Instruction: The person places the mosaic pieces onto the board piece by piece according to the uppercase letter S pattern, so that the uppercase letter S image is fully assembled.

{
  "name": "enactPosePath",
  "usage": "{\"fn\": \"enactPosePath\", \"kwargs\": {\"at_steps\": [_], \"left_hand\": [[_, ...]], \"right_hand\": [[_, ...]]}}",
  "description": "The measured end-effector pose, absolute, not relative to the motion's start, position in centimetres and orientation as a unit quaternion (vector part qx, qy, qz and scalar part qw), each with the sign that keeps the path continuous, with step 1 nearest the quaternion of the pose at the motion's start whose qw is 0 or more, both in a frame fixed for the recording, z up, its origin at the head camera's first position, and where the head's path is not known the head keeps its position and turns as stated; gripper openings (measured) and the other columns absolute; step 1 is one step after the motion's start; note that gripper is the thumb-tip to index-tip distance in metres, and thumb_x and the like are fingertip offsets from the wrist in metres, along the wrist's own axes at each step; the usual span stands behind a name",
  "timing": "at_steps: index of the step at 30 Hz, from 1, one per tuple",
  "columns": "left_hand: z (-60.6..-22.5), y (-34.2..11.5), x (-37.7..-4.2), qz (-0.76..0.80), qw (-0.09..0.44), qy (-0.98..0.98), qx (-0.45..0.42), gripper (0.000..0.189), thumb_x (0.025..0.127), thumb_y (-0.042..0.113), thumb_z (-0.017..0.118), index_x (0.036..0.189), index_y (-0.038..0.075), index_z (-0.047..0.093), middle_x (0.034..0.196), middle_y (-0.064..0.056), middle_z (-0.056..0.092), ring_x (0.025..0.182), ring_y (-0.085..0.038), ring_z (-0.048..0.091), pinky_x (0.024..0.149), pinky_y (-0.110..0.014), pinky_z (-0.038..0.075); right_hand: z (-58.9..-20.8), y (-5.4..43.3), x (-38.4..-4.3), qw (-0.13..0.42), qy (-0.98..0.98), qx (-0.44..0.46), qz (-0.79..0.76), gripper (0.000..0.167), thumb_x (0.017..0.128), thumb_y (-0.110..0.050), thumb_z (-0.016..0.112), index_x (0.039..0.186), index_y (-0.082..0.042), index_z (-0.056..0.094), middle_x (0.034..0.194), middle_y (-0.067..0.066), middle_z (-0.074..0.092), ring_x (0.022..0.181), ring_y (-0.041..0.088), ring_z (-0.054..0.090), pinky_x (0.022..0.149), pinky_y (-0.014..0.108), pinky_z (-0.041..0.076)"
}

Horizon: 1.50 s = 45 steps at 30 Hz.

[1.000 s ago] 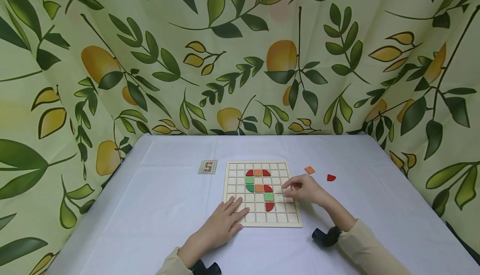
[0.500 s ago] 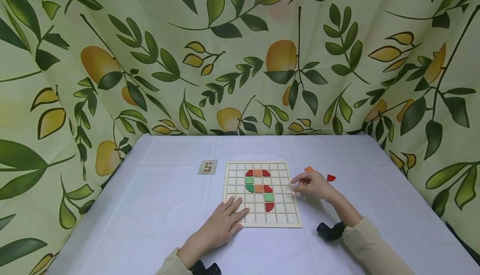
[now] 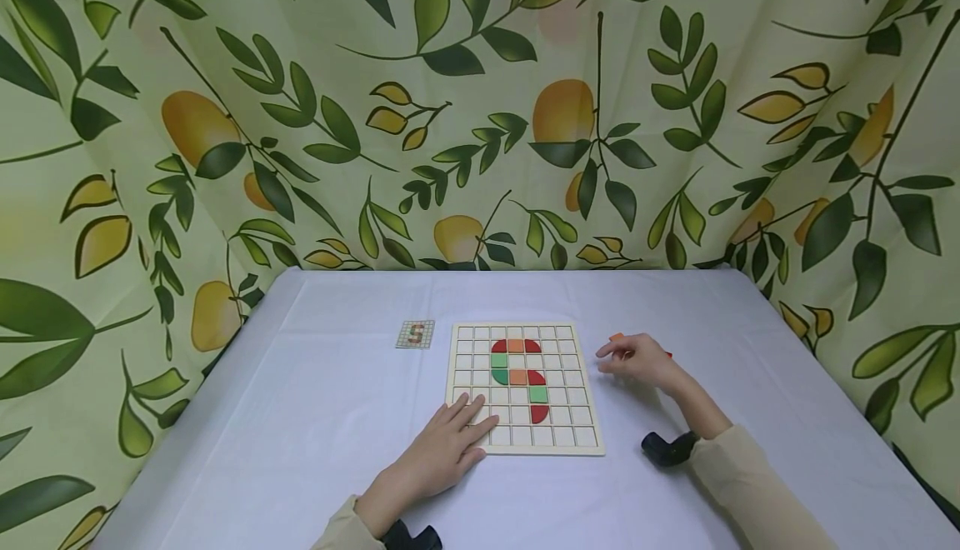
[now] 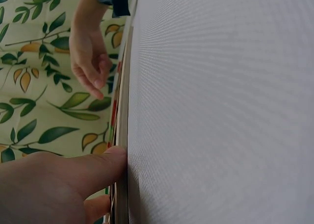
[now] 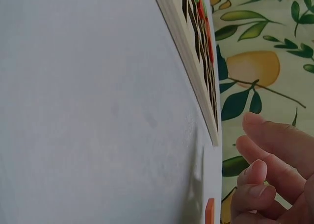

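Note:
A light wooden grid board point(image 3: 558, 451) lies on the white table. Red, orange and green tiles on it form an S shape, ending in a red quarter-round tile point(image 3: 539, 413) below a green square tile point(image 3: 538, 394). My left hand point(image 3: 444, 443) rests with spread fingers on the board's near left corner; in the left wrist view its thumb point(image 4: 105, 167) lies at the board's edge. Just off the board's right side, my right hand point(image 3: 637, 362) hovers with loosely bent fingers and nothing in them. Behind it an orange tile point(image 3: 617, 337) and a red tile point(image 3: 669, 355) are mostly hidden.
A small card point(image 3: 416, 334) printed with an S pattern on a grid lies left of the board's far corner. Black wrist devices sit below both hands, one near the right sleeve point(image 3: 667, 449). A leaf-and-fruit patterned curtain point(image 3: 480, 117) hangs behind the table.
My right hand has moved right, from over the board's right edge to beside it, now covering most of the loose orange and red tiles. The left hand has stayed in place.

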<state>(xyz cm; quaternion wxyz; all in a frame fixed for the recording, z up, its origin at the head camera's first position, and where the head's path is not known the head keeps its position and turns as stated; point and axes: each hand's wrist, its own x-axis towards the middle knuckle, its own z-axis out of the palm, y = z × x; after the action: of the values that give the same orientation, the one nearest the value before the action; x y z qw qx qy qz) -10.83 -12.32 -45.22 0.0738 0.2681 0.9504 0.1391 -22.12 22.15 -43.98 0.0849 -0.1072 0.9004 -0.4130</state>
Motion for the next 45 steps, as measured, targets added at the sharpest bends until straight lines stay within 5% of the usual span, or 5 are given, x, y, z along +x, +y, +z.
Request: {"fn": "enactPosePath", "kwargs": {"at_steps": [9, 16, 23, 45], "left_hand": [[-45.2, -12.4, -10.8, 0.138, 0.070, 0.950, 0.271, 0.045, 0.099, 0.032, 0.049, 0.144, 0.025, 0.046, 0.158, -0.006, 0.035, 0.149, -0.032, 0.028, 0.117, -0.055, 0.030], [-45.2, -12.4, -10.7, 0.141, 0.073, 0.950, 0.268, 0.046, 0.099, 0.033, 0.049, 0.144, 0.025, 0.046, 0.159, -0.006, 0.034, 0.149, -0.032, 0.028, 0.117, -0.055, 0.030], [-45.1, -12.3, -10.8, 0.145, 0.076, 0.949, 0.268, 0.046, 0.099, 0.033, 0.048, 0.144, 0.025, 0.046, 0.159, -0.006, 0.034, 0.149, -0.032, 0.027, 0.118, -0.056, 0.029], [-45.4, -12.4, -10.9, 0.142, 0.076, 0.950, 0.266, 0.046, 0.099, 0.034, 0.049, 0.144, 0.026, 0.046, 0.159, -0.005, 0.034, 0.149, -0.032, 0.028, 0.117, -0.056, 0.030]], "right_hand": [[-44.3, 23.1, -22.9, 0.085, 0.904, -0.083, -0.412, 0.028, 0.080, -0.013, 0.076, 0.101, 0.005, 0.071, 0.074, -0.001, 0.054, 0.059, 0.007, 0.045, 0.051, 0.019, 0.041], [-44.5, 24.0, -23.8, 0.088, 0.906, -0.070, -0.408, 0.029, 0.082, -0.014, 0.075, 0.104, 0.005, 0.070, 0.094, 0.013, 0.067, 0.064, 0.007, 0.046, 0.052, 0.020, 0.042], [-44.2, 25.0, -24.9, 0.099, 0.911, -0.048, -0.397, 0.032, 0.083, -0.016, 0.074, 0.109, 0.002, 0.070, 0.073, -0.006, 0.056, 0.062, 0.007, 0.045, 0.052, 0.020, 0.040], [-44.2, 26.4, -26.9, 0.130, 0.916, -0.053, -0.377, 0.039, 0.082, -0.007, 0.070, 0.118, 0.007, 0.063, 0.072, -0.001, 0.051, 0.062, 0.012, 0.046, 0.051, 0.022, 0.036]]}}
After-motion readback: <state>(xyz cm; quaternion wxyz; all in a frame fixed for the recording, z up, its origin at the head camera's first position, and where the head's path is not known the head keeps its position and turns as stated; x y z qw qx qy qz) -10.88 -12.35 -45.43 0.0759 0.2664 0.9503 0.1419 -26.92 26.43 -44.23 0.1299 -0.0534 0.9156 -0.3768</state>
